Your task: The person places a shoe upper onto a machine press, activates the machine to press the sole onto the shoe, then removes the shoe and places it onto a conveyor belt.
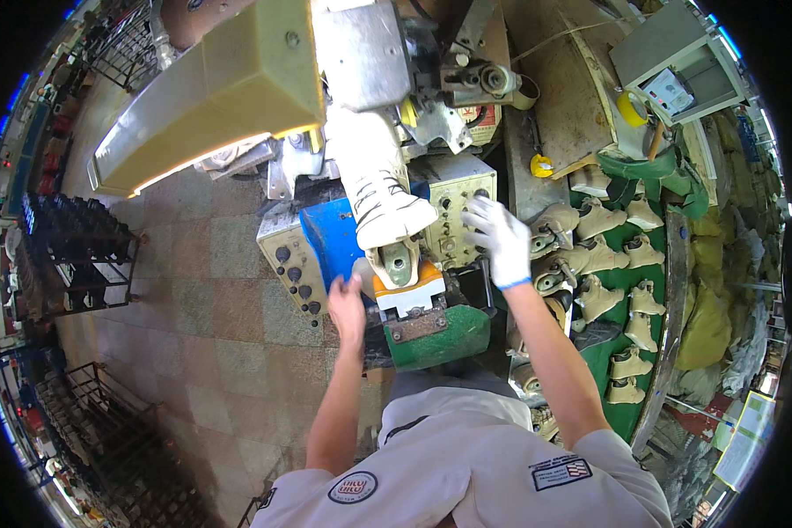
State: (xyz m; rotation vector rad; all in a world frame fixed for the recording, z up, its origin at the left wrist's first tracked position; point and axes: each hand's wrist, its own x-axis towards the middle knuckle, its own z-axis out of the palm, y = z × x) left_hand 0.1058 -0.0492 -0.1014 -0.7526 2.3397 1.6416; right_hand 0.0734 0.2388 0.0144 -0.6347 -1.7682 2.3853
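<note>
A pale shoe upper (387,207) with dark laces sits in the machine (361,62), its toe toward me and brightly lit. Below it, a shoe last (399,264) with a green insert rests above an orange pad (414,286). My bare left hand (347,304) is beside that pad, at the edge of a blue guard (326,233); its fingers look apart, though the tips are partly hard to make out. My right hand (502,239), in a white glove, holds nothing. Its fingers stretch toward a control box (456,211) with knobs, beside a black lever (487,286).
On the right, a green-topped bench (629,409) bears several beige shoe uppers (600,297). A second knobbed box (292,273) stands left of the blue guard. A green curved plate (440,339) is close to my waist. Racks of dark shoes (70,246) stand at left.
</note>
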